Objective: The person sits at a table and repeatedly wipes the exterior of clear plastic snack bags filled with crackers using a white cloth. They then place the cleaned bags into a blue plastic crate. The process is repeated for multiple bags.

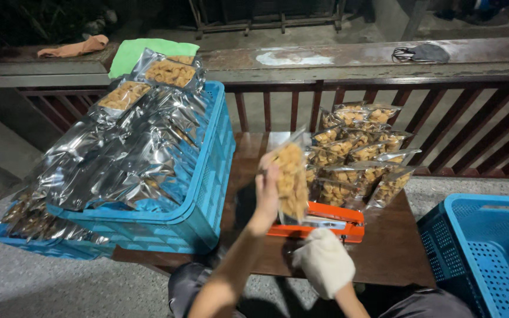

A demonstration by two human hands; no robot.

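My left hand [266,191], bare, holds a clear pouch of golden snack pieces [290,176] upright, with the pouch's lower end resting in an orange heat sealer [325,227] on a small dark wooden table [384,247]. Wearing a white glove, my right hand [323,262] rests at the sealer's near edge, fingers curled; whether it presses the sealer's arm is unclear. Behind the sealer stands a pile of several filled pouches [357,156], leaning against one another.
A blue plastic crate [207,194] heaped with silvery foil pouches [125,153] sits on the table's left, over another blue crate [42,244]. A third blue crate [484,247] stands at the right. A wooden railing [325,65] carries a green cloth [131,53], orange cloth [75,47] and dark mask [422,54].
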